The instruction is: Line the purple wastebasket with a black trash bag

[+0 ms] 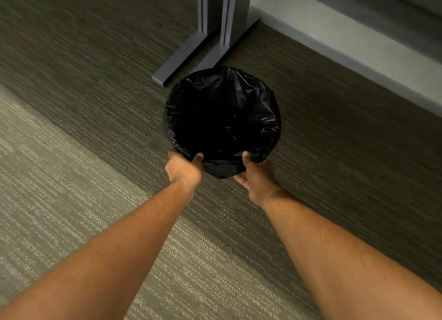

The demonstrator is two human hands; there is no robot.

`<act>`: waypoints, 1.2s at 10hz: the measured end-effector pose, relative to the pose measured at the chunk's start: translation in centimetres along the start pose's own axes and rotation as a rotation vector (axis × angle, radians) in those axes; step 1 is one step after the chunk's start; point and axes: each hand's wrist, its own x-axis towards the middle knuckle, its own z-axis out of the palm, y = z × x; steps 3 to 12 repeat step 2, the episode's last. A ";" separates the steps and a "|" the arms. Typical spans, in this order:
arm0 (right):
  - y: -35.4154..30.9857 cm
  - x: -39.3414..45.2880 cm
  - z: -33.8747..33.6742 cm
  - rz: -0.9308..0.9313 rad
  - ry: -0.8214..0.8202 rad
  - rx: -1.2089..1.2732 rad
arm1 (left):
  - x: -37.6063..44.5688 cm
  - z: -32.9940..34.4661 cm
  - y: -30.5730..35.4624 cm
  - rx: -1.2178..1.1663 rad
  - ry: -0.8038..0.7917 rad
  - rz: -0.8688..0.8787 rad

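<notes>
A black trash bag [222, 118] covers a round wastebasket that stands on the carpet. The bag's edge is folded over the whole rim, so none of the purple basket shows. My left hand [184, 169] grips the near left part of the rim, thumb over the bag's edge. On the near right part of the rim my right hand [257, 176] holds the bag the same way, thumb on top and fingers under the fold. The bag's inside is dark and its bottom cannot be made out.
Two grey metal desk feet [189, 54] lie on the floor just behind the basket, with their upright legs [224, 8] rising at the top. A pale baseboard [358, 44] runs along the right. Striped carpet [71, 176] surrounds the basket.
</notes>
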 end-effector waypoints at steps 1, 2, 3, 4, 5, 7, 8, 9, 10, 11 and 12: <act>0.3 -1.0 -0.4 -0.068 0.040 -0.187 | -1.4 -1.4 0.7 0.235 0.063 0.192; -0.4 -2.9 -0.7 -0.271 0.195 -0.498 | -3.6 -3.2 2.0 0.421 0.011 0.462; -0.4 -2.9 -0.7 -0.271 0.195 -0.498 | -3.6 -3.2 2.0 0.421 0.011 0.462; -0.4 -2.9 -0.7 -0.271 0.195 -0.498 | -3.6 -3.2 2.0 0.421 0.011 0.462; -0.4 -2.9 -0.7 -0.271 0.195 -0.498 | -3.6 -3.2 2.0 0.421 0.011 0.462; -0.4 -2.9 -0.7 -0.271 0.195 -0.498 | -3.6 -3.2 2.0 0.421 0.011 0.462; -0.4 -2.9 -0.7 -0.271 0.195 -0.498 | -3.6 -3.2 2.0 0.421 0.011 0.462; -0.4 -2.9 -0.7 -0.271 0.195 -0.498 | -3.6 -3.2 2.0 0.421 0.011 0.462; -0.4 -2.9 -0.7 -0.271 0.195 -0.498 | -3.6 -3.2 2.0 0.421 0.011 0.462; -0.4 -2.9 -0.7 -0.271 0.195 -0.498 | -3.6 -3.2 2.0 0.421 0.011 0.462; -0.4 -2.9 -0.7 -0.271 0.195 -0.498 | -3.6 -3.2 2.0 0.421 0.011 0.462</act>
